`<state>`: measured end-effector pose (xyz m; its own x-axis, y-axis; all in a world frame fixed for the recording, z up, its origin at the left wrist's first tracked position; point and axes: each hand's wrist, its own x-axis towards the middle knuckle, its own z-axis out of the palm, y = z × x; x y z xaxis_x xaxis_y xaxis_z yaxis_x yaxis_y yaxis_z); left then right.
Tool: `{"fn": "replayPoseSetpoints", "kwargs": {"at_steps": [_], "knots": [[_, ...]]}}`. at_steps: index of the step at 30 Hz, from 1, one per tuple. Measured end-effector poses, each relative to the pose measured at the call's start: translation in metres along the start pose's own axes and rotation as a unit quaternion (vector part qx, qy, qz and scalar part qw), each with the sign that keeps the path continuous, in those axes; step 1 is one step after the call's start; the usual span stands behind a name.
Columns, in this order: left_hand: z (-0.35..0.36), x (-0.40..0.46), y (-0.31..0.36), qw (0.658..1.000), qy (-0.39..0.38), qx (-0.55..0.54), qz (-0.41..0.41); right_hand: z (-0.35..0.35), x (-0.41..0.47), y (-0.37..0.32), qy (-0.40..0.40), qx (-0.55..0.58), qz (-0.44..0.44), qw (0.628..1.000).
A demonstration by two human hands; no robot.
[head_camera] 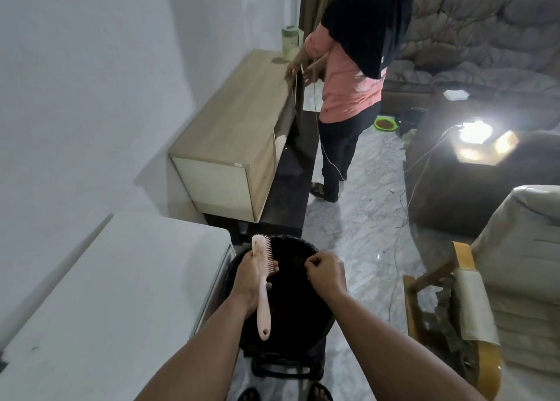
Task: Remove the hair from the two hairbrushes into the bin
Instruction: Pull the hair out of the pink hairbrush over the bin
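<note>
A pink hairbrush [262,282] is held in my left hand [250,282] over the dark round bin [303,315], bristles facing right, handle pointing down toward me. My right hand [325,273] hovers over the bin to the right of the brush, its fingers pinched together; whether hair is between them is too small to tell. The bin's inside is dark. Only one hairbrush is in view.
A white surface [106,309] lies to my left. A wooden cabinet [236,133] stands against the wall ahead, with another person [348,97] beside it. Armchairs [500,264] and a sofa sit at the right, with cables on the marble floor [363,218].
</note>
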<state>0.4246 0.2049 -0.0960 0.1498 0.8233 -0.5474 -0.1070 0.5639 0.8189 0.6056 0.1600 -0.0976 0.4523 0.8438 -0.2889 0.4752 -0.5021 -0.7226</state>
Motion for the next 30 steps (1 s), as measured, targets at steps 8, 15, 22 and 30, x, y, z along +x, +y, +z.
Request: {"fn": "replayPoseSetpoints", "kwargs": {"at_steps": [8,15,22,30], "knots": [[0.023,-0.017,-0.008,0.997,-0.008,-0.058,-0.047,0.014,-0.017,-0.029,-0.087,0.061,-0.137,0.985],[0.027,-0.03,-0.023,0.997,-0.027,0.061,-0.038,0.006,-0.002,-0.017,-0.109,0.105,-0.044,0.987],[0.032,-0.026,-0.033,0.993,0.052,0.092,-0.047,-0.011,0.015,0.021,-0.054,0.068,0.059,0.994],[0.034,-0.021,-0.03,0.998,0.022,0.011,-0.061,0.015,-0.006,-0.006,-0.131,0.049,-0.159,0.977]]}}
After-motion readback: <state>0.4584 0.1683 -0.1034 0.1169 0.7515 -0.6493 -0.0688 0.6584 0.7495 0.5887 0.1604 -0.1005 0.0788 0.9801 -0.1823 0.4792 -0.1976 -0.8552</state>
